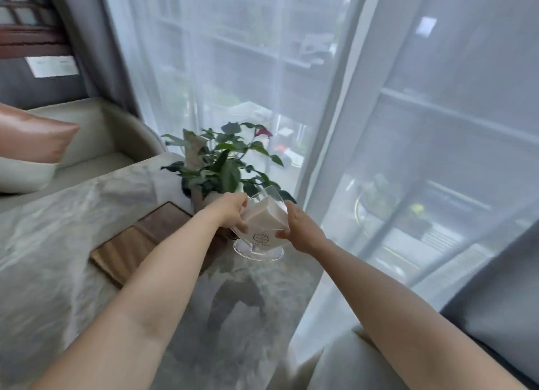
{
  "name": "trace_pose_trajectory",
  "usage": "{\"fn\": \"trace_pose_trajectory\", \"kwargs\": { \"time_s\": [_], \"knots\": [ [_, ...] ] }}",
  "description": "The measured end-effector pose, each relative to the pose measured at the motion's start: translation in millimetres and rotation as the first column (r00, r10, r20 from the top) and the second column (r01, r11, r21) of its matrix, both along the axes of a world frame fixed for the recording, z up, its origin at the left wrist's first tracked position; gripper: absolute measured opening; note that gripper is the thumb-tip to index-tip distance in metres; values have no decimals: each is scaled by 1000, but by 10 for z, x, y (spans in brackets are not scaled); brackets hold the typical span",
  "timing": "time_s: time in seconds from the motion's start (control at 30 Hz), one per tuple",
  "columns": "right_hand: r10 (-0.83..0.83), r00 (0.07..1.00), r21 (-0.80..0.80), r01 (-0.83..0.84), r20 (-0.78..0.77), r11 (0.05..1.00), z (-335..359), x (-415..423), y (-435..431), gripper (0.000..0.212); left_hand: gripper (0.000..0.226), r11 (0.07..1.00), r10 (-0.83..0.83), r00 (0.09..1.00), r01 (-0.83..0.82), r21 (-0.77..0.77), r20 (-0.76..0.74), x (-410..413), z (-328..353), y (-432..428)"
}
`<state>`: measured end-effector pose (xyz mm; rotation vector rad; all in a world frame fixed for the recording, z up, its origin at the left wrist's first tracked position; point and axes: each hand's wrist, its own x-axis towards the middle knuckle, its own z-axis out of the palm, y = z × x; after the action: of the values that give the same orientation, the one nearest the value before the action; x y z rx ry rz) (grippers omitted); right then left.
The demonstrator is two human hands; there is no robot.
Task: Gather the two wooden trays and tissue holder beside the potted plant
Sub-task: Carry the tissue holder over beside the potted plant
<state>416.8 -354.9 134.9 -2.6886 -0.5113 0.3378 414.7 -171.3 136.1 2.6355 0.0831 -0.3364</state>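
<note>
A clear tissue holder [264,223] with a white stack of tissues stands on its round clear base on the marble table [58,243], just in front of the potted plant [224,165]. My left hand [232,213] grips its left side and my right hand [302,229] grips its right side. Left of the plant lie two wooden trays side by side: a darker one [164,217] at the back and a lighter one [125,254] nearer me. My left forearm crosses over their right ends.
Sheer white curtains [335,127] hang along the window right behind the table's far and right edges. A beige sofa with a pink cushion [32,138] sits at the left. A grey cushion [501,316] lies at the lower right.
</note>
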Motion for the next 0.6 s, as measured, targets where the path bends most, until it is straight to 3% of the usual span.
{"fn": "trace_pose_trajectory", "kwargs": {
  "time_s": [0.2,0.6],
  "knots": [
    [-85,996,19,86,-35,996,-130,250,-453,72,60,999,-54,998,54,3,-24,329,-114,-459],
    [-101,991,16,103,-93,995,-490,812,-682,65,63,995,-57,995,63,83,-78,825,-377,-759]
  ]
}}
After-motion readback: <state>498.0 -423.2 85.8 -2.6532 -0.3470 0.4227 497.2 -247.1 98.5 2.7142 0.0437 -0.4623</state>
